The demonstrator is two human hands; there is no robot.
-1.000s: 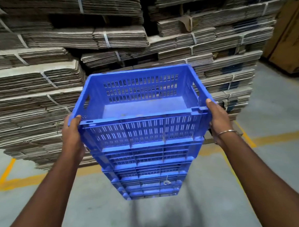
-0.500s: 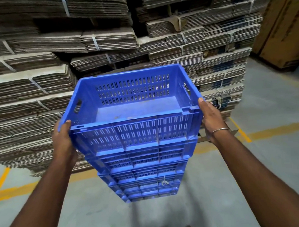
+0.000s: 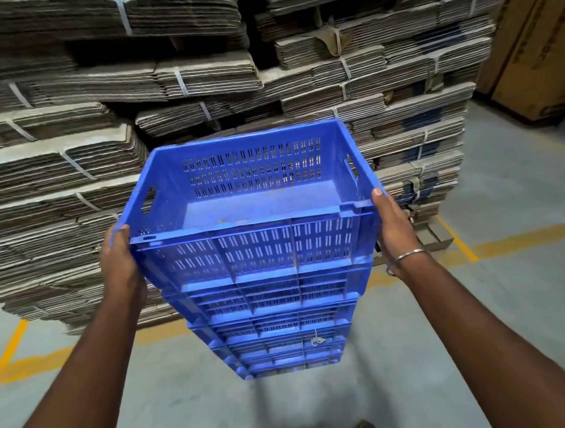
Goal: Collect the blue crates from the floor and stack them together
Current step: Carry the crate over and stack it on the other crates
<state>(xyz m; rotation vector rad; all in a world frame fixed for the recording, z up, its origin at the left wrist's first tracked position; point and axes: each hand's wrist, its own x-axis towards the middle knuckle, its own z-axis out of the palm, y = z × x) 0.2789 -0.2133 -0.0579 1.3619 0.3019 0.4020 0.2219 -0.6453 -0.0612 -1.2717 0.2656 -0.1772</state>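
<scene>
Over on the left, tall piles of flat cardboard sat tied with white straps. They reached far up the picture. A yellow line ran across the grey floor below them.

Next came the left hand. It gripped the left side of the top blue crate, near the front corner. The thumb lay on the rim and the fingers were curled under the edge, out of sight.

In the middle was the stack of blue crates. The crates sat one inside the other, and the top one was the one held by both hands. It was open on top with nothing big inside, just some small yellow bits on its bottom. Its walls had many little slots, and a hand hole showed in the left wall. The stack was in front of the person, close to the cardboard piles. A small bit of white string hung on a lower crate. The pictures did not show if the bottom crate touched the floor.

Then came the right hand. It gripped the right side of the top crate, thumb up on the rim. A thin metal bangle sat on that wrist.

Far right, a big brown box stood on the floor, well apart from the crates.
</scene>
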